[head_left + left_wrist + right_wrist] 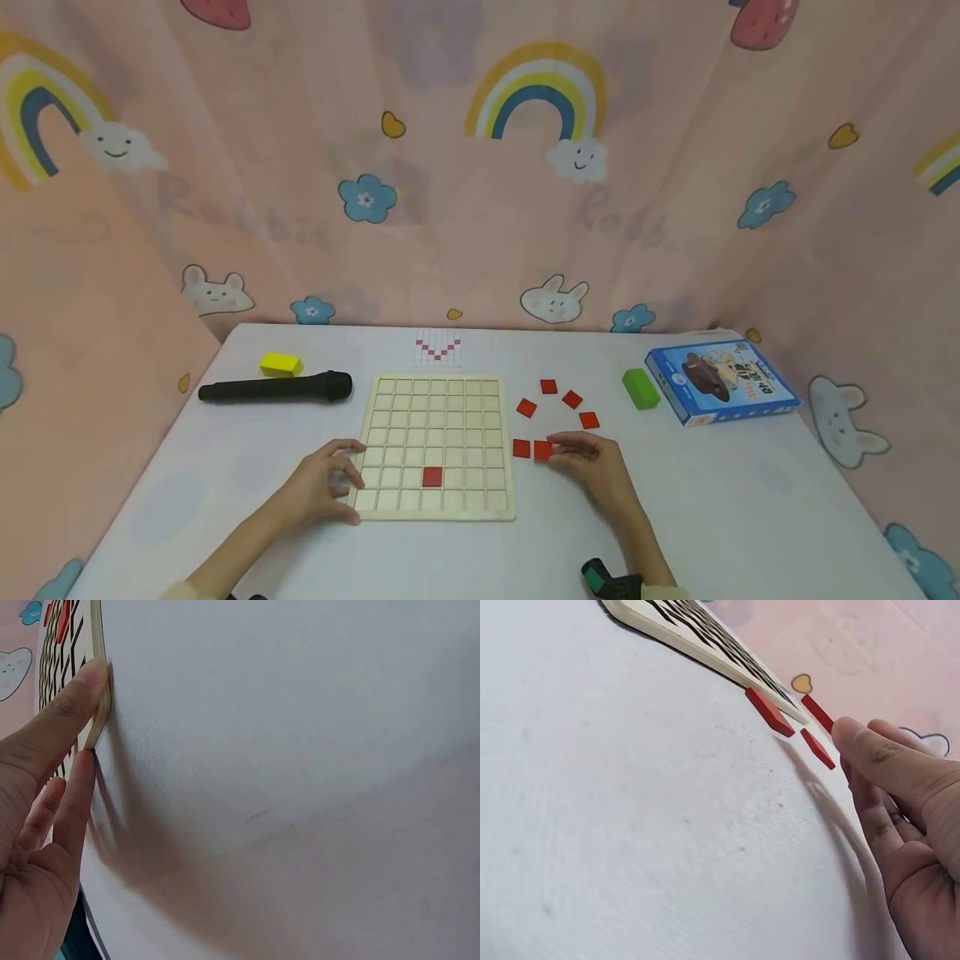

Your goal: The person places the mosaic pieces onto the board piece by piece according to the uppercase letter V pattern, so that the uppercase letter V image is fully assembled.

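A cream square-grid board (435, 516) lies on the table with one red square tile (432, 477) in a cell of its lower part. Against the board's left edge rest the thumb and fingertips of my left hand (318, 483), fingers fairly straight in the left wrist view. My right hand (596, 468), to the right of the board, pinches a red square tile (817, 714) between thumb and fingers. Close beside it lies another red tile (521, 448), near the board's right edge. Several more red tiles (572, 399) are scattered beyond the right hand.
Behind the board lies a small paper (437, 348) with a red V pattern on a grid. A black microphone (273, 388) and a yellow block (281, 365) sit at the left. At the right are a green block (641, 388) and a blue box (723, 380). A patterned curtain hangs behind.
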`<state>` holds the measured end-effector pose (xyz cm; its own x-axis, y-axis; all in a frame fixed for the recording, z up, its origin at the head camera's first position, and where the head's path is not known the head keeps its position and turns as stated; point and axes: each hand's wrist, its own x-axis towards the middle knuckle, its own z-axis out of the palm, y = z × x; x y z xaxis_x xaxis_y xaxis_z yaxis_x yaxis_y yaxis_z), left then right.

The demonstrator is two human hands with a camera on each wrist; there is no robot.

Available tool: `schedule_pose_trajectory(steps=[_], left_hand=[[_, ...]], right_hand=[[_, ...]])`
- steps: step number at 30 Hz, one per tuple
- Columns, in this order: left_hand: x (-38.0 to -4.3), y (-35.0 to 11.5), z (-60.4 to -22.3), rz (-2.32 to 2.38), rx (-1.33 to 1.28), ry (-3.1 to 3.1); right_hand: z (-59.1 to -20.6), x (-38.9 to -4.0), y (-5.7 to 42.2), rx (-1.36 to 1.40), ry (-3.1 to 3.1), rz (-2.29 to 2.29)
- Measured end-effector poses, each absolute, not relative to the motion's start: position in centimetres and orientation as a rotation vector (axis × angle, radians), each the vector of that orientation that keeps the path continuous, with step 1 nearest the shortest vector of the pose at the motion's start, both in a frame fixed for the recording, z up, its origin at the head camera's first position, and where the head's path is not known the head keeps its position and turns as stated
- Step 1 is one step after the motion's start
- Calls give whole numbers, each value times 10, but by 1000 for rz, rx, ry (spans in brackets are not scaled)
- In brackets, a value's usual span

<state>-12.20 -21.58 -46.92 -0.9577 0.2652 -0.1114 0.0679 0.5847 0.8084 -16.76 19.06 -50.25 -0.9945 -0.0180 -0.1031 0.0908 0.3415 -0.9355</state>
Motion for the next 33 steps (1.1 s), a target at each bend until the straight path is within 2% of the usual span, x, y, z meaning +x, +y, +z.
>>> schedule_pose_trajectory(steps=[15,33], left_hand=[[-119,-214,-472,1324,310,2565],[-115,-217,-471,1329,310,2568]], right_hand=[[-512,-159,159,-41,2450,-2020],[-507,-157,118,-147,2364,-2078]])
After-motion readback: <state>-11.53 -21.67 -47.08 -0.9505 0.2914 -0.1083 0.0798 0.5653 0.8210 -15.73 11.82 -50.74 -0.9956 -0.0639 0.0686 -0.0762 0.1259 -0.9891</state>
